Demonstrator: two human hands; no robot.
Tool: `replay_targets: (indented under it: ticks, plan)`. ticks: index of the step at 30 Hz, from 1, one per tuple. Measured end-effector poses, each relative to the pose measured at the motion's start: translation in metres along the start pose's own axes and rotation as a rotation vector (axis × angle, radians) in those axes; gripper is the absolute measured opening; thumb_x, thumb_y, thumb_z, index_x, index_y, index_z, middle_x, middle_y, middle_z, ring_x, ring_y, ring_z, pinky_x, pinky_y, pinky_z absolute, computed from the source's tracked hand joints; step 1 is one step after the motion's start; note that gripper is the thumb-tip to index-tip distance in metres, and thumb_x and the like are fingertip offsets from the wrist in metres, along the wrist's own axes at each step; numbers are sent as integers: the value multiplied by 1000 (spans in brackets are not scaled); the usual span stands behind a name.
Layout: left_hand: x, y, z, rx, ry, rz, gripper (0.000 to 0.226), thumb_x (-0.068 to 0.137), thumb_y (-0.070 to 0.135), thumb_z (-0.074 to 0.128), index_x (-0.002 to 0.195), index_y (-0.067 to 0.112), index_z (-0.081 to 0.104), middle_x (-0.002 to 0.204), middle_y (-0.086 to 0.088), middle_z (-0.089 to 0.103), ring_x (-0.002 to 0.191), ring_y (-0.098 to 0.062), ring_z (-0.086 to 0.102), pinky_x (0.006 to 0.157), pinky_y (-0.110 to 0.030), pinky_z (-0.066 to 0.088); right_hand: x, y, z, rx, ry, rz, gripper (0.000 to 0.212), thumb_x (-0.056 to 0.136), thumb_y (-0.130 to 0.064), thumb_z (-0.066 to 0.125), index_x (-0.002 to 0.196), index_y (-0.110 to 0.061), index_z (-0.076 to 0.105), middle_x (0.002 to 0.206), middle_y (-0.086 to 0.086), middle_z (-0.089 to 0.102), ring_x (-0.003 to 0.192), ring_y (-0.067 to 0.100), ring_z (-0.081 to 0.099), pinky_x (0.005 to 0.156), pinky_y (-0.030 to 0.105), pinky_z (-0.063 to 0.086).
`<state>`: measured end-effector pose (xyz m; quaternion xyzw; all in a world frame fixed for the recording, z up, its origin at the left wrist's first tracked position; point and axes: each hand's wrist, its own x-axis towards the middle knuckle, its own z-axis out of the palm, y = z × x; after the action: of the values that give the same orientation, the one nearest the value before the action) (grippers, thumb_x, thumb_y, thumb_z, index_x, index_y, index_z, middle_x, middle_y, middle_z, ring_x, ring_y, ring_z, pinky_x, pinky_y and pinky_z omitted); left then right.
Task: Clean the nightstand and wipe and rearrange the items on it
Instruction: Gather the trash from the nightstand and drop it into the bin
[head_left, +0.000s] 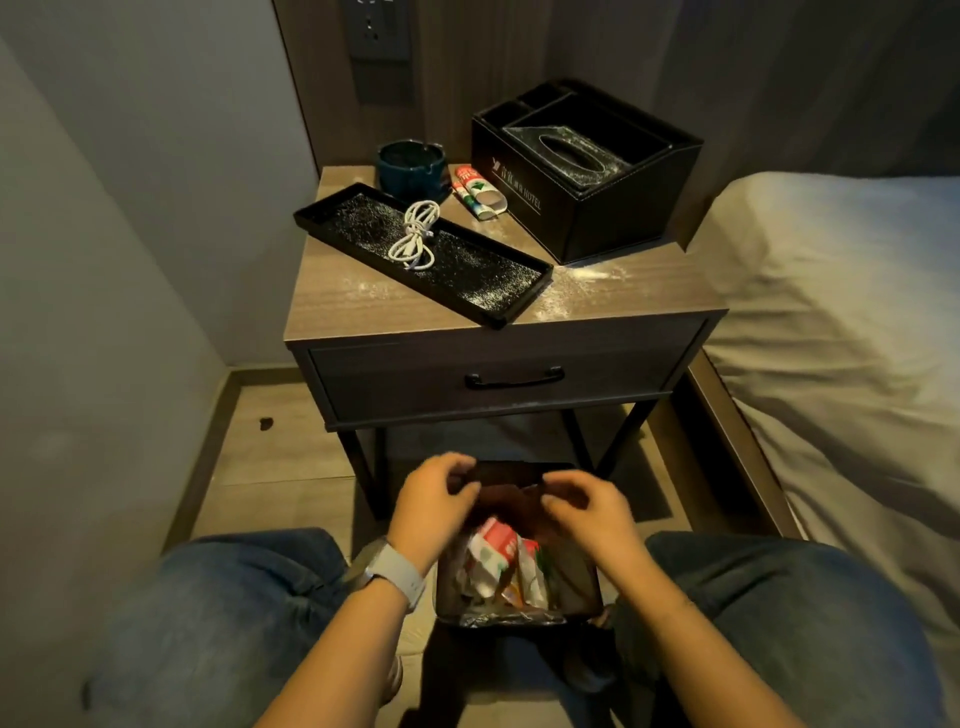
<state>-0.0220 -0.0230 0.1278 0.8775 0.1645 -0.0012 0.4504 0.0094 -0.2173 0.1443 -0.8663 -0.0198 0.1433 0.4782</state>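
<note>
Right, both hands hover over the small bin (519, 597) of crumpled wrappers (493, 553): left hand (434, 499) and right hand (587, 512) loosely curled, grasp unclear. Beyond the fingertips, the dusty nightstand (498, 296) carries a black tray (423, 249) holding a coiled white cable (414, 236). Farther back stand an ashtray (411, 163), a tube (475, 192) and the tissue-box organizer (584, 166).
</note>
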Motion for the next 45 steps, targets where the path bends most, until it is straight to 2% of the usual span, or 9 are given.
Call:
replay_targets:
  ticks: [5,11,16,24,29,34,38,41,45]
  plan:
    - [11,65,-93,-75,311,293,25,86,15,65,110,21,66,105,10,63,95,0,60,85,-18,46,13,-113,-43,110,-15,-334,23,85,-12,69,106,-20,70,98,-10,70,87,-3,65,76,12,50]
    - [90,73,-176,-79,585,156,26,90,16,51,114,21,61,115,2,57,107,-16,56,91,-39,52,84,-212,-53,-58,72,-547,22,86,-15,66,107,-20,69,95,-8,68,84,2,63,71,13,50]
    - [136,60,-181,-3,557,-117,34,93,12,45,126,9,52,132,-16,47,118,-34,49,97,-43,42,172,-244,-37,-328,191,-560,29,86,-19,63,114,-13,68,110,4,67,91,14,63,83,31,52]
    - [148,48,-168,50,705,-114,32,95,11,43,124,9,56,125,-12,53,106,-29,56,86,-36,45,284,-272,-6,-864,225,-474,35,89,-25,57,119,-7,55,116,16,53,103,35,55,77,38,45]
    - [149,48,-166,76,701,-130,37,94,12,42,130,10,51,130,-11,50,109,-29,55,89,-41,49,306,-268,7,-974,233,-396,14,89,-7,56,101,-5,63,103,16,65,94,34,61,66,34,43]
    - [149,48,-165,89,698,-131,39,94,13,41,132,11,52,131,-11,50,112,-30,55,89,-41,48,292,-264,-12,-720,377,-532,10,86,-9,57,81,-4,64,81,15,64,78,35,60,57,35,40]
    - [148,49,-165,100,699,-131,39,95,13,42,132,10,52,131,-12,50,111,-31,55,89,-41,48,237,-255,-43,-384,430,-637,15,88,-13,56,90,-11,71,78,0,67,70,11,58,56,27,45]
    - [145,54,-164,116,701,-130,38,94,12,42,131,9,53,131,-14,50,112,-32,55,90,-41,47,177,-240,-63,-70,312,-615,13,89,-16,62,97,-17,71,80,-12,66,74,3,64,57,18,51]
    - [138,61,-165,124,686,-145,38,95,11,41,130,7,53,131,-15,50,113,-32,53,90,-38,45,116,-208,-86,96,140,-489,13,89,-16,64,100,-17,69,91,-6,70,82,2,68,59,17,54]
